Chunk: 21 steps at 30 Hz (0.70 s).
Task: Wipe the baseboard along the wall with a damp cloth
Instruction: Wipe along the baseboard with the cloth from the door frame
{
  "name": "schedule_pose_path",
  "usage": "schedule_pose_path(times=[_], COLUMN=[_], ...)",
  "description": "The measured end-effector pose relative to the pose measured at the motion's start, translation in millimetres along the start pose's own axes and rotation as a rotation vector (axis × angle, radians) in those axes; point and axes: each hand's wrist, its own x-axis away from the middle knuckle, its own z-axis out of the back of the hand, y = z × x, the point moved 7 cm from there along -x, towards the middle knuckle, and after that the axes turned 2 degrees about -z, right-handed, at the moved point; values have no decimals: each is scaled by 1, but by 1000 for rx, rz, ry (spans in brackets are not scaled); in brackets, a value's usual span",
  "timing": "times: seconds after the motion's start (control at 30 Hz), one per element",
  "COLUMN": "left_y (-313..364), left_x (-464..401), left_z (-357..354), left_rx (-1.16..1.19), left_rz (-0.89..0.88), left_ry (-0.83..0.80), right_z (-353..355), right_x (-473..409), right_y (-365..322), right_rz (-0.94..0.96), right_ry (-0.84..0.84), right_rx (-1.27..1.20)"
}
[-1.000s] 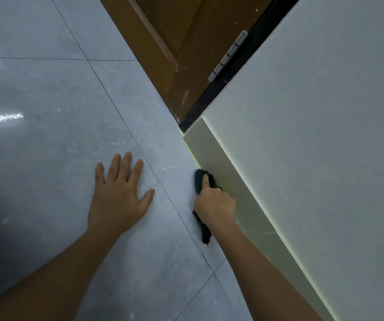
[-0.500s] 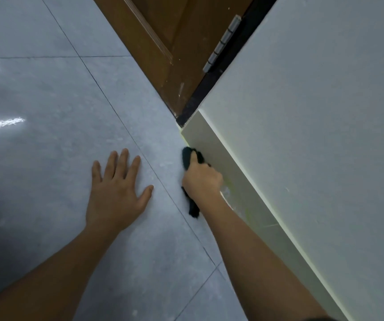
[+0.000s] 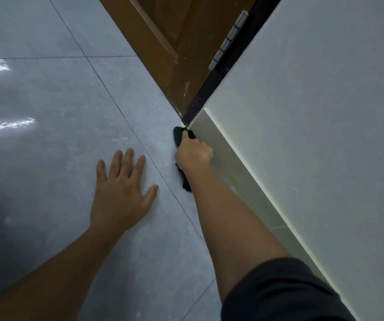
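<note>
Head view: the right hand [image 3: 193,155] is fisted around the dark cloth [image 3: 179,135], pressing it to the foot of the baseboard [image 3: 223,156] at twelve o'clock, just short of the door frame [image 3: 200,103], likely so the stroke reaches the end. The left hand [image 3: 121,193], open with fingers spread, lies flat on the floor [image 3: 59,135] at nine o'clock of the right hand, seemingly bracing the person's lean.

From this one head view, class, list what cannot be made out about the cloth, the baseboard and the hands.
- Most of the dark cloth: the right hand covers it; dampness cannot be judged.
- Where cloth meets baseboard: hidden behind that hand.
- The baseboard's near stretch: blocked by the right forearm and dark sleeve, then cut by the bottom edge.
- The left hand palm: pressed flat on the floor.
- The door top: cut by the upper edge.
</note>
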Motion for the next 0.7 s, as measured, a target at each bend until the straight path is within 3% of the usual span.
schedule_pose_path(times=[0.37,0.7], left_y=[-1,-2], left_x=[0,2], left_z=[2,-3], left_rx=[27,-19], left_rz=[-11,0], left_ry=[-6,7], right_z=[-49,-6], right_x=[77,4], right_y=[85,5], right_rz=[-98,8], right_ry=[-32,43], right_rx=[-69,-27])
